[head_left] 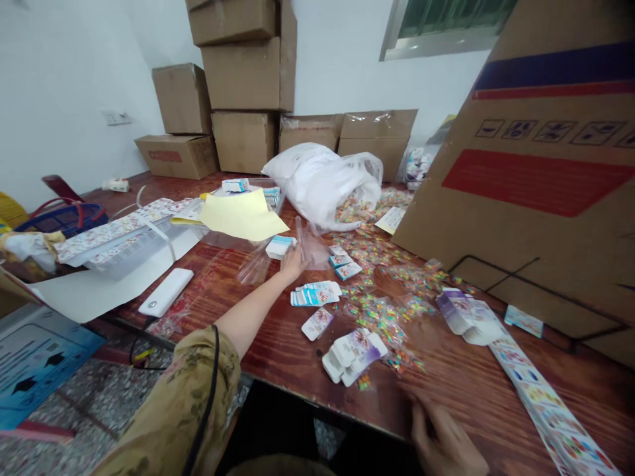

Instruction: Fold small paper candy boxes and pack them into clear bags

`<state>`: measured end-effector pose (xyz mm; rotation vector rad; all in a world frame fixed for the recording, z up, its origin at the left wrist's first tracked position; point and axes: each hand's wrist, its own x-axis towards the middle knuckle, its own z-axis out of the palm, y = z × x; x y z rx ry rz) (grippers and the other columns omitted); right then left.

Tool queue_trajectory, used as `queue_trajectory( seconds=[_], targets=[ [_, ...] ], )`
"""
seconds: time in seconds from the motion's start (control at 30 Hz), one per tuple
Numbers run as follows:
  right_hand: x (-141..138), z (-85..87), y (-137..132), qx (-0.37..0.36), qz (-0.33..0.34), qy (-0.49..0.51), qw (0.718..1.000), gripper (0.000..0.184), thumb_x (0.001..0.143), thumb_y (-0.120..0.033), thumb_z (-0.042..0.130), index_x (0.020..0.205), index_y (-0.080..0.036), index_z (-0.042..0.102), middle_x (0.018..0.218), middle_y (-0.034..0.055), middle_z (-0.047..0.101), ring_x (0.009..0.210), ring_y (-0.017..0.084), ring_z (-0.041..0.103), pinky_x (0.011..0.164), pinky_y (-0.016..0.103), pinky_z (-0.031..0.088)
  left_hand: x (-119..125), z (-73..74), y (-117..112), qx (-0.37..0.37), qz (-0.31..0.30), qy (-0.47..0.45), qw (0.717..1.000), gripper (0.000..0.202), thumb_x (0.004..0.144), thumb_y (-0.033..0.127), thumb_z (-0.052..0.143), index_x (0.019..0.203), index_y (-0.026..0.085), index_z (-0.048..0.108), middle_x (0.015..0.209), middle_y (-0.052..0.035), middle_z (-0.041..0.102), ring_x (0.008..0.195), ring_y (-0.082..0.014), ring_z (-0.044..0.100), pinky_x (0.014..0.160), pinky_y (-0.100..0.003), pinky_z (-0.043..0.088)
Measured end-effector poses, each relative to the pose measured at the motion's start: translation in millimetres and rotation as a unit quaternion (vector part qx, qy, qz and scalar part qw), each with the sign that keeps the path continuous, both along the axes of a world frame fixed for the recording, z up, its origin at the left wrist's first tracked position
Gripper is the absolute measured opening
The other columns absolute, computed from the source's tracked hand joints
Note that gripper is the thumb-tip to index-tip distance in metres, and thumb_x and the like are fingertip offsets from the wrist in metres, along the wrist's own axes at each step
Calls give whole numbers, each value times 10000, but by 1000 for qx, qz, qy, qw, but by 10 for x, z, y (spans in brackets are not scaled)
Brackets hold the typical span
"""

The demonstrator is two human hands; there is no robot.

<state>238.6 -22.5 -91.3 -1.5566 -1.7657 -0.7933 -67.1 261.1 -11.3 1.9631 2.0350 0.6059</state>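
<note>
My left hand (294,262) reaches across the table, its fingers closed at the right end of a small stack of blue-and-white cartons (280,247). Clear plastic film (313,248) lies around that hand. My right hand (443,436) is low at the table's front edge, smeared by motion, so its fingers cannot be read. Between the hands are a fanned pile of flat blue cartons (315,293), a single white-and-purple carton (317,324) and a pile of purple cartons (354,356). Two or three blue cartons (344,262) lie right of my left hand.
Small clear packets of colourful bits (387,317) spread from a white plastic bag (317,182). A large cardboard box (536,152) stands right, beside purple cartons (469,317) and a sticker strip (540,403). Yellow paper (243,213) and a white power bank (167,292) lie left.
</note>
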Motion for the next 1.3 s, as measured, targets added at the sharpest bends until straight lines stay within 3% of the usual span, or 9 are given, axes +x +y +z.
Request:
queue_trajectory(
  seconds=[0.1, 0.27, 0.5, 0.83, 1.0, 1.07, 1.17, 1.23, 1.3],
  targets=[
    [-17, 0, 6, -5, -8, 12, 1000, 255, 929, -228, 532, 879, -193, 779, 675, -3, 733, 540, 99, 642, 505, 209, 413, 50, -51, 28, -6, -24, 7, 1000, 665, 781, 294, 729, 1366, 173, 437, 1456, -219, 443, 1320, -347, 472, 1041, -428, 400],
    [-25, 0, 7, -11, -8, 11, 1000, 223, 923, -209, 541, 896, -179, 760, 721, -10, 751, 569, 102, 656, 536, 201, 422, 81, -90, 85, 8, -9, -20, 1000, 347, 934, 294, 531, 1240, 134, 568, 1253, -187, 605, 1176, -277, 581, 1014, -448, 427],
    [-2, -51, -10, -24, -2, 32, 999, 230, 934, -212, 531, 938, -176, 758, 755, -2, 759, 581, 108, 653, 568, 208, 426, -146, 78, -61, 127, 16, -102, 987, 217, 925, 217, 476, 992, 162, 675, 1104, -137, 667, 1046, -239, 631, 941, -353, 455],
    [11, -51, 3, 3, -2, 8, 1000, 210, 913, -216, 557, 902, -168, 762, 695, -2, 739, 569, 112, 647, 557, 205, 425, -540, 508, -755, 311, 75, -246, 915, 233, 981, 346, 365, 946, 188, 533, 919, -60, 677, 877, -162, 645, 802, -260, 493],
    [-6, -36, 15, 19, -9, 11, 1000, 209, 904, -228, 566, 895, -181, 770, 681, 0, 739, 534, 114, 636, 516, 211, 421, -900, 813, -1169, 357, 66, -320, 875, 205, 956, 377, 454, 880, 194, 509, 556, 60, 536, 494, -102, 528, 604, -222, 463],
    [-22, -19, 15, 11, -6, 26, 1000, 212, 909, -232, 560, 889, -186, 766, 666, -1, 735, 519, 121, 632, 489, 218, 411, -1077, 915, -1344, 399, 77, -282, 869, 207, 936, 382, 502, 880, 187, 543, 539, 77, 497, 450, -87, 475, 575, -218, 446],
    [-57, 29, 9, -29, 20, 88, 996, 228, 925, -251, 539, 905, -192, 758, 759, 18, 763, 603, 142, 683, 539, 217, 464, -1297, 987, -1612, 502, 89, -174, 843, 173, 914, 348, 547, 912, 182, 595, 654, 38, 582, 576, -103, 567, 686, -245, 486],
    [-94, 79, 9, -54, 41, 154, 986, 245, 939, -277, 523, 947, -177, 746, 842, 44, 774, 676, 164, 711, 609, 231, 514, -1404, 956, -1799, 478, 21, -128, 868, 130, 900, 311, 562, 912, 192, 611, 721, 14, 641, 677, -129, 634, 752, -268, 510],
    [-148, 139, 15, -70, 56, 208, 974, 241, 941, -278, 525, 984, -164, 733, 871, 61, 773, 695, 174, 718, 651, 246, 539, -1494, 851, -1998, 379, -77, -87, 918, 109, 897, 268, 542, 908, 205, 630, 870, -22, 706, 891, -169, 680, 890, -315, 513]
  ],
)
